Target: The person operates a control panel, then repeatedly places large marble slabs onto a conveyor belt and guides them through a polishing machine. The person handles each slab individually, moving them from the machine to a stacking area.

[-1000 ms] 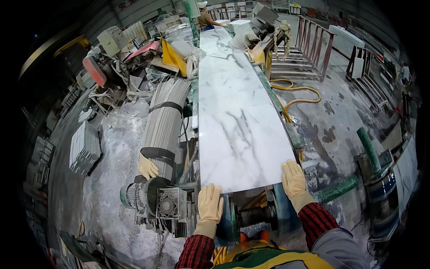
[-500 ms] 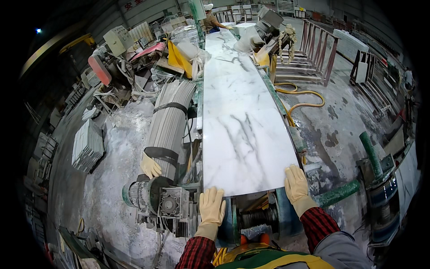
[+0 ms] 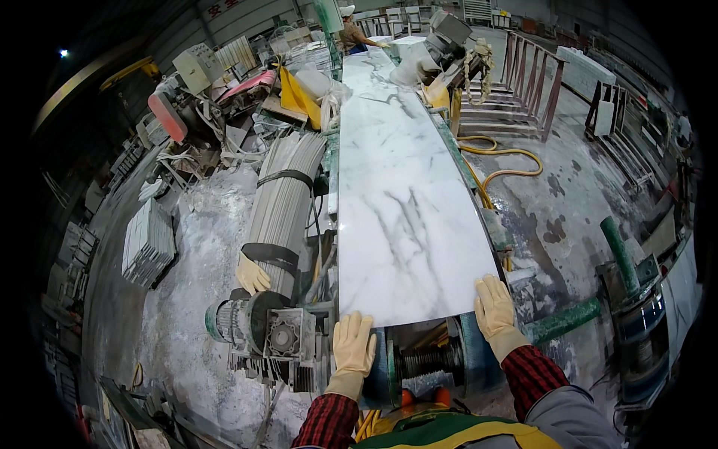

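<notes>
A long white marble slab (image 3: 407, 247) with grey veins lies along the machine bed in front of me. My left hand (image 3: 353, 346), in a cream rubber glove, rests at the slab's near left corner with its fingers stretched out. At the near right corner lies my gloved right hand (image 3: 493, 310), fingers extended along the edge. Neither hand is wrapped round anything. Below the slab's near edge a ridged dark roller (image 3: 430, 361) shows between two blue side plates.
An electric motor with gearbox (image 3: 277, 333) sits left of my left hand. A loose cream glove (image 3: 253, 275) hangs by a strapped bundle of grey strips (image 3: 280, 202). A yellow hose (image 3: 516, 165) curls on the floor at right. Another person (image 3: 355, 34) stands at the far end.
Almost nothing differs; the view has shifted very slightly. Both hands stay at the slab's near corners.
</notes>
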Available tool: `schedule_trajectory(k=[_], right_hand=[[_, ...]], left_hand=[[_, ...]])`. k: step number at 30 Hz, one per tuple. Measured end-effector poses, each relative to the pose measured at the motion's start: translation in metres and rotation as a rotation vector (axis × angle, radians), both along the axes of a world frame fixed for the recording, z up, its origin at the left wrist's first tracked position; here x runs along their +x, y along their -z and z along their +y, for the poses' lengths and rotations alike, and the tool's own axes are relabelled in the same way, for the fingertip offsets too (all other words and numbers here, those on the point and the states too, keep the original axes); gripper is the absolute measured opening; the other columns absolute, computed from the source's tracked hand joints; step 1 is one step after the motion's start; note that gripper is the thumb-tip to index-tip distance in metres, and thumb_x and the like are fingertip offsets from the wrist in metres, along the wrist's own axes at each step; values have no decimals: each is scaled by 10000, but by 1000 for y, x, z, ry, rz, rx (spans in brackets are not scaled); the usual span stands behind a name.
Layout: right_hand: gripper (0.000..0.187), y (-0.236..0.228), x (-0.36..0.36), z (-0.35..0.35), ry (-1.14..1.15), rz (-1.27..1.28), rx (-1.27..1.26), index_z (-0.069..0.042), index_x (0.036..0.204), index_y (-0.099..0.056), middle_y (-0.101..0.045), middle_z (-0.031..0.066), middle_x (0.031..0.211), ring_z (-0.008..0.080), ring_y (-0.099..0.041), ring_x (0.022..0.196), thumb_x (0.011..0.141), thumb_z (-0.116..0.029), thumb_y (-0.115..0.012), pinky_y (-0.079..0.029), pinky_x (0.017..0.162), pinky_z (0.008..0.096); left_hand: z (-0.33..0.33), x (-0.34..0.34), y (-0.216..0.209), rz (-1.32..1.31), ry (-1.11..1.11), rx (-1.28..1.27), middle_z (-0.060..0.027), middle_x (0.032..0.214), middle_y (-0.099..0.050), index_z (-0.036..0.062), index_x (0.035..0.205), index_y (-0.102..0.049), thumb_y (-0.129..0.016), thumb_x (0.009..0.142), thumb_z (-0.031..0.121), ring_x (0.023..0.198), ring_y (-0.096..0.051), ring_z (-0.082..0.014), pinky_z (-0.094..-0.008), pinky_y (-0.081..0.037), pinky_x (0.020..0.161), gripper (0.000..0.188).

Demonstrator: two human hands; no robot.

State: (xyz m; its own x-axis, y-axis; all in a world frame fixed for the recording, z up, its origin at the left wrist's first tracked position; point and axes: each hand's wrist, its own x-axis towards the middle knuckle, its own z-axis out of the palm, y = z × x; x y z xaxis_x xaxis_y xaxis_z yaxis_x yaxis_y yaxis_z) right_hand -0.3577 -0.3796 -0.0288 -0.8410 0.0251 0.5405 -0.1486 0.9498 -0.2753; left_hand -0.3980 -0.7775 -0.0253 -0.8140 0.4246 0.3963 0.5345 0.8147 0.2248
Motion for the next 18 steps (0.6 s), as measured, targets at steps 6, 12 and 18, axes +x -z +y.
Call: schedule_trajectory(k=[6,12,18], right_hand=[[441,1,2,1,-12,-30,-34,-2,1373,-644,-626,247,1401,478,-575,1335,950,-121,-681,-444,1171,578],[441,5,7,1,7,-2,-10,-17,1375,-647,-628,246,1397,476,-579,1335,952,-135,-685,-442,1173,581],[439,13,12,4,14,38,27,-17,1375,-649,-626,247,1408,479,-577,1336,955,-141,-687,-444,1173,581]], left_hand=[[0,5,-3,-8,-3,-6,-210,1517,-597,101,1464,-636,-765,959,226,1418,-531,-463,-590,-379,1242,537],[0,9,-7,-31,3,-17,-224,1526,-584,85,1456,-628,-764,961,218,1418,-528,-468,-588,-377,1240,531],[2,14,-13,-9,11,1,-219,1513,-585,78,1447,-627,-771,948,210,1417,-523,-460,-577,-382,1230,536]])
